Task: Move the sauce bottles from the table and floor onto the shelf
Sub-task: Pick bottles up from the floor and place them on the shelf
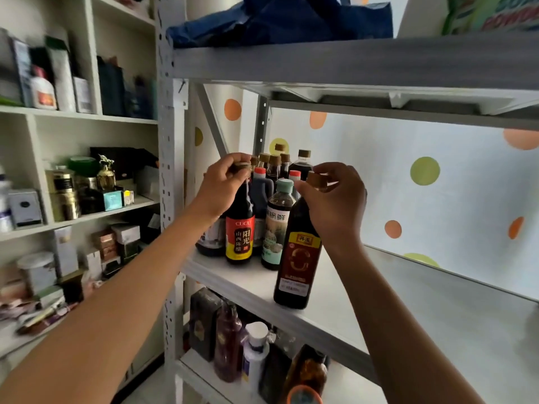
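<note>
My left hand (223,182) pinches the brown cap of a dark vinegar bottle with a red and yellow label (239,228), which stands on the white metal shelf (408,310). My right hand (335,199) grips the brown cap of a second dark bottle with a dark red label (297,258), standing near the shelf's front edge. Behind them stand a bottle with a pale green cap (277,225) and several more dark sauce bottles (280,166) at the shelf's back left.
The shelf board stretches bare to the right of the bottles. The tier below holds several bottles and a dark box (204,322). A blue bag (280,20) lies on the tier above. White wall shelves (73,217) on the left are crowded with jars and boxes.
</note>
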`<state>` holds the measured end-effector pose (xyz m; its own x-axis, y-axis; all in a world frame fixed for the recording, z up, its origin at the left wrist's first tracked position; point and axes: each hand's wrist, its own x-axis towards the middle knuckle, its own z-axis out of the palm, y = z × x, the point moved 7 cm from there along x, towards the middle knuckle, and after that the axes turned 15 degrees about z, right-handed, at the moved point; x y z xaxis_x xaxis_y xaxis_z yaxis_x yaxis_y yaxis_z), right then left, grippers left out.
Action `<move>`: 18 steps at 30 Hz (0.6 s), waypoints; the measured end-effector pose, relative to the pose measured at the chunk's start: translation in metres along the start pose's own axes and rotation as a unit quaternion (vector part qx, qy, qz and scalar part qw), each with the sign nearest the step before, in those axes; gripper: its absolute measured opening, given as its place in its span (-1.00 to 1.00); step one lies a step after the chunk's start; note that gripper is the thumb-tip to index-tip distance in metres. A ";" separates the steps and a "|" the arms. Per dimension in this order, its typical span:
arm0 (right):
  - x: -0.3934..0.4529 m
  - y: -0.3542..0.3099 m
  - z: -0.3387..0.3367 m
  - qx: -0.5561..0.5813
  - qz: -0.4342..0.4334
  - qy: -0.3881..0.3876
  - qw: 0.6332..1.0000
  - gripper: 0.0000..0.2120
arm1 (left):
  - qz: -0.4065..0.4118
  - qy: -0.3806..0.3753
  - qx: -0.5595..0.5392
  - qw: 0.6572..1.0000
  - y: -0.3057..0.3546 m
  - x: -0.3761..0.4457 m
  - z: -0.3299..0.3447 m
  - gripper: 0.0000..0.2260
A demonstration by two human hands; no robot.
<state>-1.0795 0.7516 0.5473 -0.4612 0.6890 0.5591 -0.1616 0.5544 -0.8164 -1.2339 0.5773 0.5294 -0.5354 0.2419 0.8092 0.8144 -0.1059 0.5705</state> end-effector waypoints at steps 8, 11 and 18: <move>-0.001 0.003 0.019 -0.048 -0.006 0.001 0.999 -0.74 | 0.047 -0.152 0.236 0.958 -0.017 0.012 0.010 -0.62; 0.002 0.001 0.024 -0.072 -0.002 0.006 0.997 -0.73 | 0.076 -0.153 0.323 0.931 -0.019 0.022 0.006 -0.50; 0.009 -0.004 0.042 -0.119 -0.002 0.020 0.993 -0.67 | 0.039 -0.183 0.211 0.959 -0.022 0.026 0.007 -0.51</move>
<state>-1.1200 0.7359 0.5495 -0.4251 0.7023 0.5710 0.0507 0.6483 -0.7597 -1.2640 0.5930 0.5374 -0.4183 0.5803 0.6987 0.9079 0.2445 0.3405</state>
